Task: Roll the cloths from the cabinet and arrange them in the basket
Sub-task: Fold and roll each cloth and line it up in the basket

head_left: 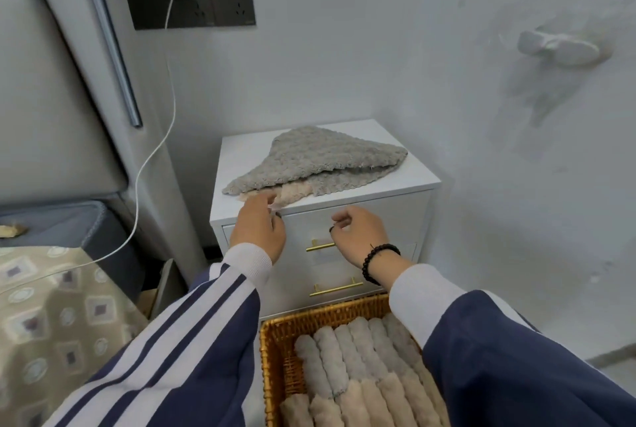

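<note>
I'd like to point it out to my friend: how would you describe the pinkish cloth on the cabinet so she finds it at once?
Find the white cabinet against the wall; a grey cloth lies folded on its top. The pink cloth peeks out from under the grey one at the front edge, where the left hand pinches it. It is the only unrolled pale pink cloth; the others sit rolled in the basket.

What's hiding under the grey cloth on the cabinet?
A pale pink cloth peeks from under the grey cloth at its front edge, where the left hand reaches. Most of it stays covered.
</note>
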`<state>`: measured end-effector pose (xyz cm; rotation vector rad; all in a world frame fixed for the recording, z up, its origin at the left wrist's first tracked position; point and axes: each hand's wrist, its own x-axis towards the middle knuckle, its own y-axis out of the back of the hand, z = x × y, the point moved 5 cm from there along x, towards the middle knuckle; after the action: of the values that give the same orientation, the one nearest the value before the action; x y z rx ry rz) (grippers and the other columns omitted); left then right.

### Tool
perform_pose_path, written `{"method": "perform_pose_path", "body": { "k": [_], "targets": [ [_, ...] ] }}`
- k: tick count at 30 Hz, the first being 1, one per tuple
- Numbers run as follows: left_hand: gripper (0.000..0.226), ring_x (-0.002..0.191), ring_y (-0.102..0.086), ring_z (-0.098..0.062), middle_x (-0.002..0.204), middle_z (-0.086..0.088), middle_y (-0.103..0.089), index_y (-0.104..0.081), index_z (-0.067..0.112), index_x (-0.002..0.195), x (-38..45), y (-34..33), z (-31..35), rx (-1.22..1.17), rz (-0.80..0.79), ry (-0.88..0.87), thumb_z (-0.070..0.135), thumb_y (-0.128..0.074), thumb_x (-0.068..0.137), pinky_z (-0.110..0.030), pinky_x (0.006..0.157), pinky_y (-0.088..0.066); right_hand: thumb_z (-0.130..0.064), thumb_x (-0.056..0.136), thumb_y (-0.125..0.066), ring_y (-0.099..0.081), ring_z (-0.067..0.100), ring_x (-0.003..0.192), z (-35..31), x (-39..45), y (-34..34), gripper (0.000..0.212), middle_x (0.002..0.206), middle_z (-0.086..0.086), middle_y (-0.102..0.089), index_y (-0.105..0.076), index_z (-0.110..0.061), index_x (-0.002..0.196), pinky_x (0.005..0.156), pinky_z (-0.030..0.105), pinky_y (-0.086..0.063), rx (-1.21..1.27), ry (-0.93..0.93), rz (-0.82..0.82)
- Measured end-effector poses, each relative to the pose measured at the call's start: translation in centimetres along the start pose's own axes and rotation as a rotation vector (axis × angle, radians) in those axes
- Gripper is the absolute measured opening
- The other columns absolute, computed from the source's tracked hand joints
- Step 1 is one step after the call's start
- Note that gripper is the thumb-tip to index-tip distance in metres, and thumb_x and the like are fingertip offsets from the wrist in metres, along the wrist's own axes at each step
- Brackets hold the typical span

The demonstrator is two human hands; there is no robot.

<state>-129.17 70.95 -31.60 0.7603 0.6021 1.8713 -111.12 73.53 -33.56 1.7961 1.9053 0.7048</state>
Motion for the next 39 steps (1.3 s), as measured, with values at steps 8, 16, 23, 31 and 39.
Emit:
{"method": "perform_pose_path", "body": {
  "k": [8,16,23,31,39],
  "targets": [
    [0.032,0.113,-0.051,-0.028,0.121,-0.007,-0.060,-0.057,0.015,0.122,4.7,-3.6,1.0,0.287,0.037,-0.223,0.017,-0.050,0.091,-0.039,0.097,-0.041,-0.012,0.088,-0.053,-0.020,0.025,0.141,-4.6,5.8,0.2,0.028,0.147,0.005,-0.037,-0.065,-0.018,0.112,0.114,0.041,-0.023,-0.312,0.326,0.222],
    [0.034,0.102,-0.054,-0.031,0.107,-0.007,-0.067,-0.070,0.011,0.107,5.5,-3.8,0.7,0.308,0.059,-0.380,0.022,-0.045,0.086,-0.039,0.087,-0.043,-0.005,0.084,-0.050,-0.029,0.019,0.135,-5.0,8.8,-1.3,0.045,0.141,-0.002,-0.042,-0.052,-0.019,0.127,0.110,0.041,-0.019,-0.564,0.303,0.112],
    [0.039,0.117,-0.048,-0.028,0.131,-0.004,-0.058,-0.058,0.018,0.131,4.7,-3.4,1.2,0.363,-0.077,-0.323,0.020,-0.048,0.093,-0.036,0.100,-0.040,-0.010,0.085,-0.057,-0.058,0.015,0.105,-7.8,7.8,3.0,0.025,0.112,-0.004,-0.063,-0.066,-0.021,0.104,0.105,0.035,-0.035,-0.150,0.329,0.378],
    [0.059,0.134,-0.036,-0.025,0.146,-0.007,-0.036,-0.036,0.015,0.143,1.8,-0.8,-0.1,0.036,-0.080,-0.191,0.020,-0.062,0.090,-0.030,0.109,-0.030,-0.007,0.079,-0.064,-0.061,0.007,0.078,-9.6,2.8,6.4,0.014,0.080,-0.007,-0.068,-0.068,-0.020,0.075,0.070,0.013,-0.047,0.225,0.341,0.453],
    [0.051,0.112,-0.053,-0.016,0.125,0.004,-0.052,-0.039,0.034,0.124,-2.3,2.9,5.8,-0.584,0.029,-0.155,0.014,-0.068,0.087,-0.031,0.098,-0.045,-0.008,0.080,-0.070,-0.060,0.002,0.083,-8.8,-2.3,8.2,0.017,0.083,-0.014,-0.065,-0.066,-0.023,0.076,0.078,0.012,-0.046,0.518,0.241,0.304]
  ]
}}
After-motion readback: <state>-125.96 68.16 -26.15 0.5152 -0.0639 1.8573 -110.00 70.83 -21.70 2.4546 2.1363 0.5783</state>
